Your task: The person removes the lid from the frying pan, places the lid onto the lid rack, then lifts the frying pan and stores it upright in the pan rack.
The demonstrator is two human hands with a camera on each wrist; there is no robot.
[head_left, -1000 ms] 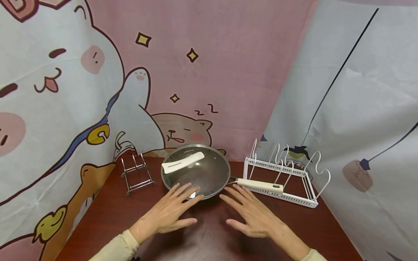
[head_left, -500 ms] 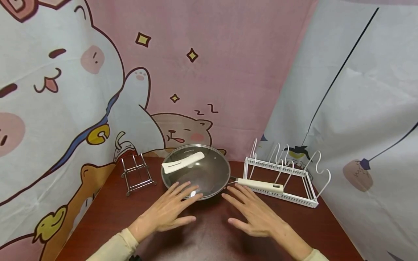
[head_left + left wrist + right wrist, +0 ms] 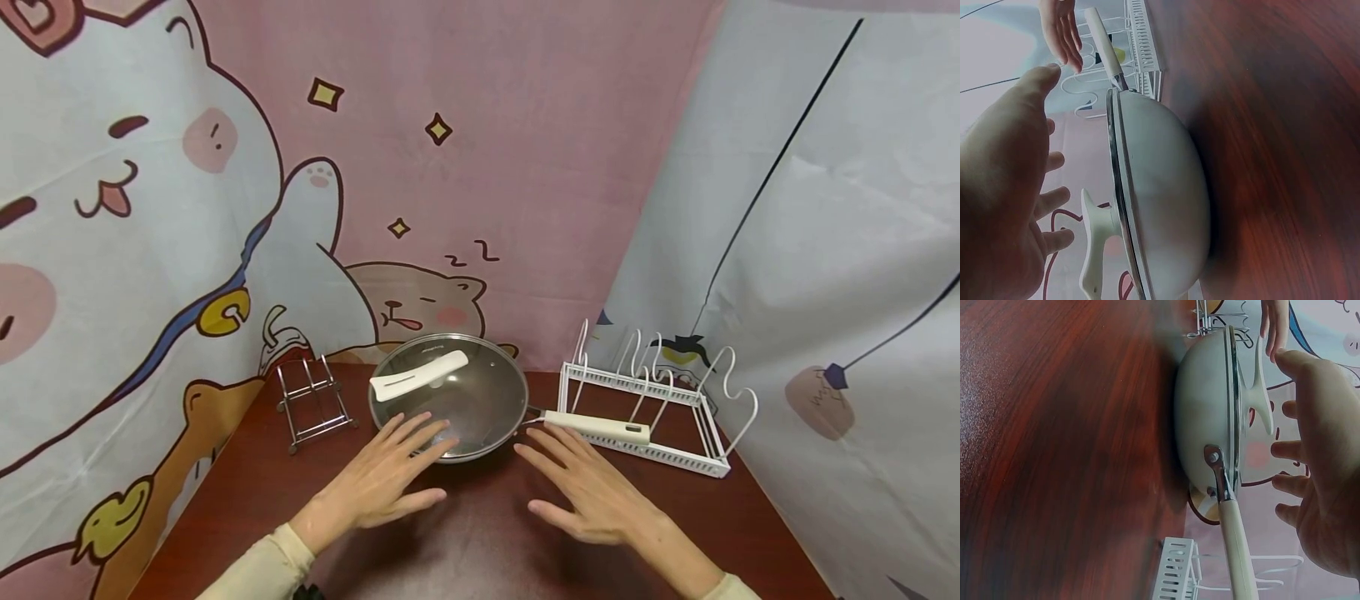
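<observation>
Fingers of left hand (image 3: 375,477) and right hand (image 3: 588,483) were held spread; lidded pan (image 3: 468,408) was noted just beyond them on bench (image 3: 480,554).

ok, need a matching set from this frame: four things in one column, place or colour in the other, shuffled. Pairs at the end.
Things
1. glass lid
2. long handle
3. silver rack
4. white rack

Place or colour (sides as in the head view)
A. left of the pan
B. white, reaching farthest right of the four
C. on top of the pan
D. cream, joined to the pan's side

Pairs: 1-C, 2-D, 3-A, 4-B
</observation>
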